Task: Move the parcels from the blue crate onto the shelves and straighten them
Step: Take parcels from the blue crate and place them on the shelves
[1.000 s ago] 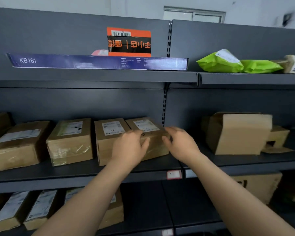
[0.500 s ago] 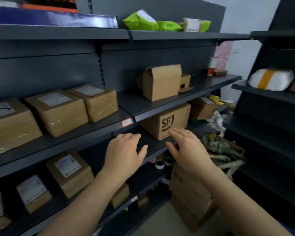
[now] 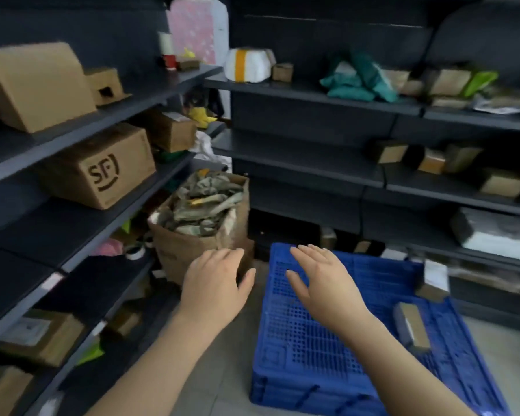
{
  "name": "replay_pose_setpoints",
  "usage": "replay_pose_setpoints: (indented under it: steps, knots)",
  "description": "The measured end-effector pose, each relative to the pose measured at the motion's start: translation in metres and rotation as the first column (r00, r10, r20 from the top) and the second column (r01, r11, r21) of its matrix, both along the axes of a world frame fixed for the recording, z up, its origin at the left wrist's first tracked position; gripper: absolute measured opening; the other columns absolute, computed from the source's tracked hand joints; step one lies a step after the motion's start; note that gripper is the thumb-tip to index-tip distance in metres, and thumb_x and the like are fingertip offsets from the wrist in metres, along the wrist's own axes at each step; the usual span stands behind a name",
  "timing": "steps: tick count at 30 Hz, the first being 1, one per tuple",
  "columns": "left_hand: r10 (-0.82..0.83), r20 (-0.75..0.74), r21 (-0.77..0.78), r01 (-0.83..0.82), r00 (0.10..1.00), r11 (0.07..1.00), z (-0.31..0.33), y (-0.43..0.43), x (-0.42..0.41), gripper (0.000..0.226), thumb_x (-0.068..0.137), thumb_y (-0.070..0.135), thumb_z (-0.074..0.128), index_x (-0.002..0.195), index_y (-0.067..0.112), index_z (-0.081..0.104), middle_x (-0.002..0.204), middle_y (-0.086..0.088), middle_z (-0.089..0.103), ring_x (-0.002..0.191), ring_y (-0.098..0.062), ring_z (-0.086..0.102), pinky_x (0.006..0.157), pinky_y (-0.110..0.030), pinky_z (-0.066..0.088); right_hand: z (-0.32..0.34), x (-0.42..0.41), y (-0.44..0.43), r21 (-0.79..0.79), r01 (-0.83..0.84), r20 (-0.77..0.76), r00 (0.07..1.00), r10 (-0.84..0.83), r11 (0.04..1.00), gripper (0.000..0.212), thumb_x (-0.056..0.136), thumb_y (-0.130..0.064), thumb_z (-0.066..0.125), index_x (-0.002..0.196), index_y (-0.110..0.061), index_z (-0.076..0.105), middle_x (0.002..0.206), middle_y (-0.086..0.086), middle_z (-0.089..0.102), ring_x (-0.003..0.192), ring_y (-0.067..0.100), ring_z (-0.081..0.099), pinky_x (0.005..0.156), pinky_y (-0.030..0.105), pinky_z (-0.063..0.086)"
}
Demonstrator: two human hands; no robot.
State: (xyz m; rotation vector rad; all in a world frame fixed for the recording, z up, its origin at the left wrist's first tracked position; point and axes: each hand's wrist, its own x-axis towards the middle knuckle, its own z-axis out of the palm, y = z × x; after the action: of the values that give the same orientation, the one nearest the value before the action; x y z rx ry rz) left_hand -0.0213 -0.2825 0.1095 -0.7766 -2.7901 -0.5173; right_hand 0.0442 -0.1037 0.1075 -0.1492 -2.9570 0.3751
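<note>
The blue crate (image 3: 327, 349) stands on the floor at the lower right. A small brown parcel (image 3: 412, 325) lies inside it near the right wall, and another parcel (image 3: 433, 282) leans at its far right corner. My right hand (image 3: 321, 280) hovers over the crate's left part, fingers spread, holding nothing. My left hand (image 3: 216, 283) hangs open to the left of the crate, in front of a paper sack. Dark shelves on the left carry cardboard boxes, among them one marked SF (image 3: 99, 169).
A brown paper sack (image 3: 198, 223) stuffed with crumpled wrapping stands on the floor between the left shelves and the crate. More dark shelves (image 3: 312, 91) run along the back and right with white, green and brown parcels. Tape rolls (image 3: 135, 252) lie on a low left shelf.
The view has swung right and down from the shelf boxes to the floor. Both hands left the box on the shelf and now hang open by the blue crate.
</note>
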Motion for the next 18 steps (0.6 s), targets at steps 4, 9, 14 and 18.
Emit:
replay_pose_setpoints:
  steps: [4,9,14,18]
  knots:
    - [-0.126,0.069,-0.004,0.127,0.99,0.992,-0.023,0.096,0.049,0.044,0.088,0.043,0.058,0.121,0.014,0.062,0.112,-0.001,0.067,0.102,-0.025,0.061,0.084,-0.036,0.048,-0.021,0.075,0.088,0.006,0.145,0.087,0.986,-0.145,0.989,0.052,0.1,-0.042,0.033,0.147,-0.02,0.027,0.152,-0.004,0.031,0.141,0.014,0.021,0.115,0.025,0.007]
    - [-0.251,0.177,-0.02,0.259,0.952,0.966,-0.052,0.201,0.096,0.055,0.095,0.05,0.04,0.14,0.02,0.043,0.135,0.005,0.053,0.124,-0.018,0.047,0.099,-0.032,0.042,-0.051,0.155,0.186,-0.009,0.299,0.167,0.941,-0.293,0.954,0.052,0.1,-0.041,0.035,0.147,-0.019,0.03,0.15,-0.003,0.034,0.139,0.016,0.025,0.115,0.029,0.015]
    - [-0.312,0.274,-0.101,0.35,0.91,0.931,-0.084,0.29,0.115,0.056,0.096,0.051,0.037,0.143,0.02,0.038,0.139,0.004,0.049,0.128,-0.018,0.043,0.101,-0.032,0.039,-0.075,0.196,0.259,-0.037,0.422,0.193,0.893,-0.408,0.906,0.041,0.099,-0.034,0.042,0.135,-0.015,0.045,0.133,0.001,0.052,0.125,0.02,0.042,0.106,0.028,0.027]
    - [-0.333,0.346,-0.155,0.403,0.877,0.902,-0.114,0.354,0.106,0.052,0.096,0.049,0.038,0.139,0.02,0.043,0.131,0.002,0.054,0.121,-0.019,0.047,0.096,-0.034,0.042,-0.102,0.194,0.317,-0.076,0.51,0.213,0.848,-0.486,0.857,0.038,0.098,-0.033,0.043,0.131,-0.013,0.05,0.128,0.003,0.056,0.121,0.021,0.045,0.102,0.028,0.03]
